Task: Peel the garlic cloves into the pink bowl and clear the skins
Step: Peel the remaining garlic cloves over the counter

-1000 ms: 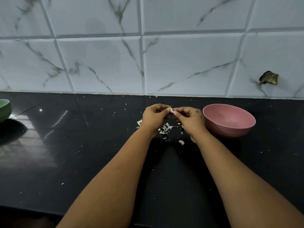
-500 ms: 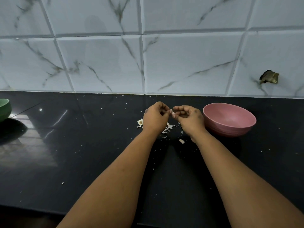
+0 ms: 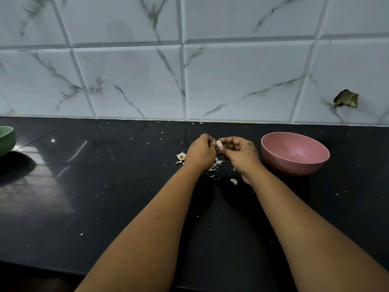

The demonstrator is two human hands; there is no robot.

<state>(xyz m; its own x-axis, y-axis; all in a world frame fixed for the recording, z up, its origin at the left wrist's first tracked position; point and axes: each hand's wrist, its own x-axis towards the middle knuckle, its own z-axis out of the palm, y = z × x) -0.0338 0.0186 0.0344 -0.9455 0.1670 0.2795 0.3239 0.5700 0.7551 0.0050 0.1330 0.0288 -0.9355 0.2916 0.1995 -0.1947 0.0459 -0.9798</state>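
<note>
A small pale garlic clove (image 3: 219,143) is pinched between the fingertips of both hands above the black counter. My left hand (image 3: 201,151) curls around it from the left, my right hand (image 3: 240,153) from the right. Loose white skins (image 3: 216,164) lie on the counter under and between the hands. A garlic root stub (image 3: 181,156) sits just left of my left hand, and one skin piece (image 3: 234,181) lies near my right wrist. The pink bowl (image 3: 294,153) stands to the right of my right hand; no cloves show inside it.
A green bowl (image 3: 6,140) sits at the counter's far left edge. The black counter (image 3: 105,186) carries scattered skin flecks. A marble-tiled wall (image 3: 189,81) rises behind, with a broken hole (image 3: 346,99) at the right.
Both hands have stayed together over the skins, shifting slightly away from me. The clove now shows more clearly between the fingertips.
</note>
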